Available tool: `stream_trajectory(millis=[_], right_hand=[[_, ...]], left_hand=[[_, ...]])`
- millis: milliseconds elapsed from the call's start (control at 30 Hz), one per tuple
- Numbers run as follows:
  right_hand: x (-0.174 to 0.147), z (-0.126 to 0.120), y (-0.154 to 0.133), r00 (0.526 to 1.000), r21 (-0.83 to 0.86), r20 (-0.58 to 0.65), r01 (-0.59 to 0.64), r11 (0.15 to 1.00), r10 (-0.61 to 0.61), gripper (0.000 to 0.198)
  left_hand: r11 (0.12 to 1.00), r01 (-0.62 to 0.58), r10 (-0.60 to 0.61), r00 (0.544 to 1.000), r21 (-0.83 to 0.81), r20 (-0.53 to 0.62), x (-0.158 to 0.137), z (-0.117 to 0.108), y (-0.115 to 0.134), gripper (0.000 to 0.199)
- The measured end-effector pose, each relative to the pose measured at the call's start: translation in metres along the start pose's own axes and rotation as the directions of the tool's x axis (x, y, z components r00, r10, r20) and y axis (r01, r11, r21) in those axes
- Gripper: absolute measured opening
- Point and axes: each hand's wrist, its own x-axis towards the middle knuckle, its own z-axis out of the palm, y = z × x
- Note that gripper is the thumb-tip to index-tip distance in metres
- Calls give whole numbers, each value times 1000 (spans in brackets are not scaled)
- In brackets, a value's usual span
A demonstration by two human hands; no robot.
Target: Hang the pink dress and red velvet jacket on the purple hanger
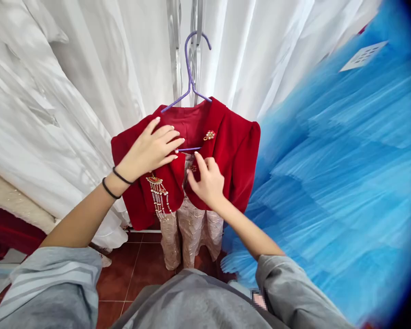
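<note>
A red velvet jacket (233, 151) hangs on a purple wire hanger (190, 77) straight ahead of me, hooked on a metal rail. My left hand (150, 148) lies flat on the jacket's left front panel, fingers spread, near the hanger's bar. My right hand (207, 178) pinches the edge of the right front panel at the opening. A gold brooch (209, 135) sits on the right lapel, and a beaded tassel ornament (158, 194) dangles from the left side. Beige embroidered fabric (188, 233) hangs beneath the jacket.
White gowns (71, 91) crowd the left and back. A bright blue tulle dress (335, 183) fills the right. Dark red fabric (7, 233) lies at the low left. Red floor tiles (140, 269) show below.
</note>
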Motion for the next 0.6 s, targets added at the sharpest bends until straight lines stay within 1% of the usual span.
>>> stream_trajectory(millis=[67,100,133,167,200,267,333,400,433,467,500,567,600], right_hand=[[-19,27,4,995,-22,23,-101,995,102,63],[-21,36,11,987,-17,13,-163,987,163,64],[-20,41,20,976,2,4,-218,976,218,61],[-17,41,28,967,35,4,-254,966,254,55],[-14,36,35,965,85,10,-263,961,263,50],[-9,14,37,974,234,-2,-219,947,226,36],[-9,-15,20,978,377,-60,-162,912,199,25],[-12,-36,-10,981,441,-76,-127,889,178,26],[-12,-40,-27,989,442,-40,-110,890,142,28],[-12,-38,-42,996,434,26,-93,896,91,31],[-10,-31,-54,993,426,110,-84,901,41,33],[-4,-6,-68,961,424,277,-107,899,-16,41],[-2,9,-70,942,432,335,-128,893,-27,47]], left_hand=[[1000,22,-22,1000,-11,18,1,8,2,20],[999,48,-48,999,-18,7,0,10,1,15],[997,72,-72,997,-24,-7,0,10,-1,13],[996,90,-90,996,-29,-21,0,9,-3,14],[994,99,-100,994,-37,-37,1,8,-3,17],[992,106,-111,991,-63,-82,7,6,-2,19],[991,108,-117,985,-82,-126,19,10,1,15],[989,114,-128,980,-93,-156,37,21,3,13],[988,122,-136,978,-96,-158,46,27,2,12],[986,127,-142,979,-106,-148,54,32,1,11],[983,131,-149,979,-131,-136,59,35,-1,11],[962,163,-198,969,-220,-148,61,35,-2,14],[943,189,-244,953,-272,-181,57,32,0,17]])
